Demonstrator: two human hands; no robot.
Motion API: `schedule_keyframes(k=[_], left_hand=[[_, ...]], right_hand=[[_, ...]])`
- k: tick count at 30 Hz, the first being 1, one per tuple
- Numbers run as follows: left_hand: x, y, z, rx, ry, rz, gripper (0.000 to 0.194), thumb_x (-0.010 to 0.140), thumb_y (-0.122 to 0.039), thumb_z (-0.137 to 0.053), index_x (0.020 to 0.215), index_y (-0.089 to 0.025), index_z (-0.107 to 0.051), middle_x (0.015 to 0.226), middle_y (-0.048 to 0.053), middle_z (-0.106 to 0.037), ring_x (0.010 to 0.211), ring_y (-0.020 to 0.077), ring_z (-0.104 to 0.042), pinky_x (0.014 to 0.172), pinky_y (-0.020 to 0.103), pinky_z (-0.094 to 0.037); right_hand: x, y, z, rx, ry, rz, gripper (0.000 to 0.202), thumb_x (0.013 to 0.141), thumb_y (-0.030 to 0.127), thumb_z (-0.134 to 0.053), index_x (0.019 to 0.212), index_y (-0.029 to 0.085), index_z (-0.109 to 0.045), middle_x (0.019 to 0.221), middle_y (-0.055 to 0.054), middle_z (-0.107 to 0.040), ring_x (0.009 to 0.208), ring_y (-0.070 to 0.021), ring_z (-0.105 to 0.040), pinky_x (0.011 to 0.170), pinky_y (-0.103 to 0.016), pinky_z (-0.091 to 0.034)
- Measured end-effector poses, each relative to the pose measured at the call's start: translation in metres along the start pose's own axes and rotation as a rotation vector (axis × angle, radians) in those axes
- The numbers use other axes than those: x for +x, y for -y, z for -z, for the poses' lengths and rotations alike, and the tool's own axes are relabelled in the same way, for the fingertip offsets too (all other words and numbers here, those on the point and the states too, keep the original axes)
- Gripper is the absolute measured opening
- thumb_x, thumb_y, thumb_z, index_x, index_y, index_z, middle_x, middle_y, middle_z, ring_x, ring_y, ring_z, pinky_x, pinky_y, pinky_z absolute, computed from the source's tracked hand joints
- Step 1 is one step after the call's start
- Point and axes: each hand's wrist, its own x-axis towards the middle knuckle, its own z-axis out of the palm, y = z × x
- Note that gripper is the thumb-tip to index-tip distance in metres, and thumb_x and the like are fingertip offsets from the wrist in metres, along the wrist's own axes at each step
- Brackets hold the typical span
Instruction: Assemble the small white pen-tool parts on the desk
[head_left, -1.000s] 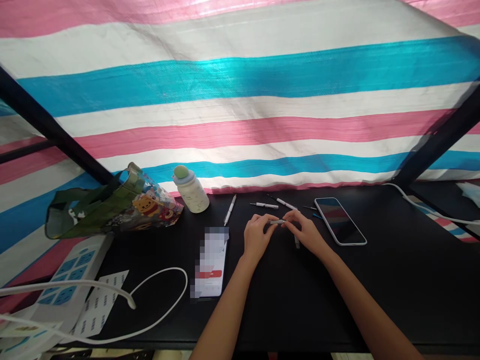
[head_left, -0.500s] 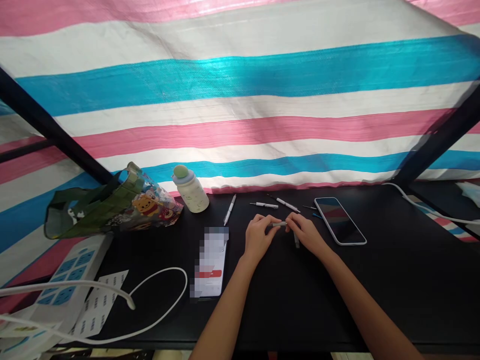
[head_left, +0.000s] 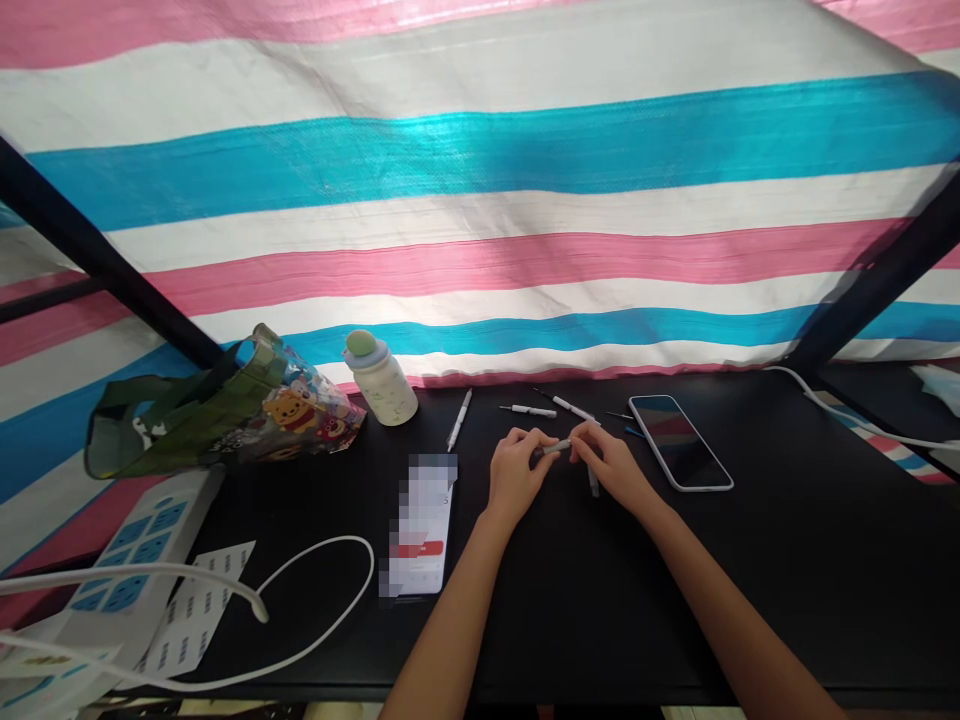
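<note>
My left hand (head_left: 519, 470) pinches a grey pen barrel (head_left: 553, 449) between thumb and fingers, its far end pointing right. At that end the fingertips of my right hand (head_left: 606, 462) are closed; whether they grip the tip cannot be made out. A second slim grey pen part (head_left: 593, 482) sticks out below my right palm, apparently held in its curled fingers. Just beyond my hands lie a short white pen part with a thin tip (head_left: 529, 410) and another white pen part (head_left: 576, 408). A whole white pen (head_left: 460, 420) rests to their left.
Right of my hands lies a phone with a dark screen (head_left: 680, 442), near a small blue piece (head_left: 634, 431). A lit phone (head_left: 424, 525) is at left. Farther left stand a bottle (head_left: 381, 385), a green bag (head_left: 225, 420), a power strip (head_left: 142, 550) and a looped white cable (head_left: 373, 570).
The pen barrel in my left hand has tilted, its right end now slightly higher, and more of its dark left end shows. Both hands stay in nearly the same place.
</note>
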Motion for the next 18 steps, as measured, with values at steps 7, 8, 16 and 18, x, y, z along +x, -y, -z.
schedule_keyframes(k=[7, 8, 16, 18], left_hand=[[-0.0005, -0.0002, -0.0010, 0.007, 0.021, -0.038, 0.012, 0.078, -0.025, -0.062, 0.090, -0.026, -0.064, 0.085, 0.000, -0.058, 0.082, 0.0141, -0.055, 0.078, 0.028, -0.042], [-0.0005, -0.0010, -0.0008, 0.004, 0.025, -0.043, 0.012, 0.078, -0.025, -0.062, 0.090, -0.026, -0.064, 0.085, 0.000, -0.059, 0.082, 0.0143, -0.055, 0.078, 0.028, -0.041], [0.0014, -0.0042, 0.0027, -0.008, 0.028, -0.050, 0.010, 0.078, -0.025, -0.063, 0.088, -0.025, -0.063, 0.085, 0.000, -0.062, 0.088, 0.0164, -0.054, 0.082, 0.031, -0.040], [0.0015, -0.0032, 0.0024, -0.007, 0.005, -0.036, 0.011, 0.078, -0.025, -0.062, 0.089, -0.025, -0.063, 0.086, -0.001, -0.062, 0.088, 0.0158, -0.053, 0.082, 0.031, -0.040]], right_hand=[[0.0003, -0.0035, -0.0005, -0.191, -0.001, -0.007, 0.038, 0.089, 0.044, -0.032, 0.062, 0.021, -0.046, 0.062, 0.000, -0.057, 0.065, -0.0150, -0.055, 0.065, -0.024, -0.040], [0.0003, -0.0042, -0.0009, -0.222, -0.010, -0.018, 0.040, 0.089, 0.044, -0.031, 0.060, 0.021, -0.046, 0.060, 0.000, -0.057, 0.064, -0.0150, -0.054, 0.063, -0.024, -0.039], [-0.0001, -0.0020, -0.0019, -0.212, -0.031, -0.051, 0.043, 0.090, 0.044, -0.027, 0.062, 0.022, -0.051, 0.064, -0.001, -0.061, 0.067, -0.0163, -0.055, 0.064, -0.025, -0.039], [0.0001, -0.0008, -0.0013, -0.163, -0.014, -0.033, 0.037, 0.090, 0.042, -0.028, 0.069, 0.022, -0.052, 0.068, -0.001, -0.063, 0.069, -0.0164, -0.057, 0.067, -0.026, -0.040]])
